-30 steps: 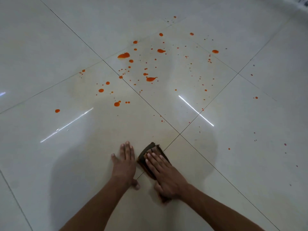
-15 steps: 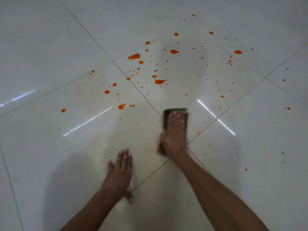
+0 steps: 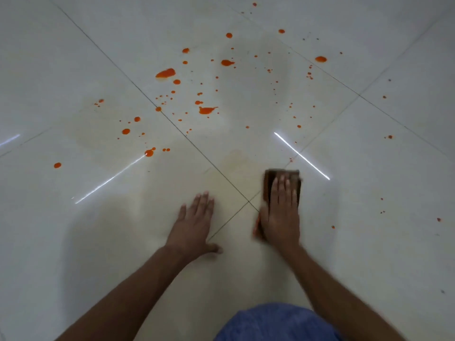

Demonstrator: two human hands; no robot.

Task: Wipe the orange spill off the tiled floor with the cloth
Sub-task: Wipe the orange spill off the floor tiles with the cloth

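Most orange spill (image 3: 208,110) sits beyond the cloth (image 3: 269,175), untouched; right hand (image 3: 280,215) presses flat on cloth, not clutching, left hand (image 3: 194,222) flat, empty, beside it; risk: soaked cloth smears drops wider

No readable text anywhere (plain tiles, unmarked cloth).

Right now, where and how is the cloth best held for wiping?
Flat palm on top, from above: the cloth is a folded pad lying flat, with no edge raised to pinch. The right hand already presses it so; its far end pokes past the fingers.
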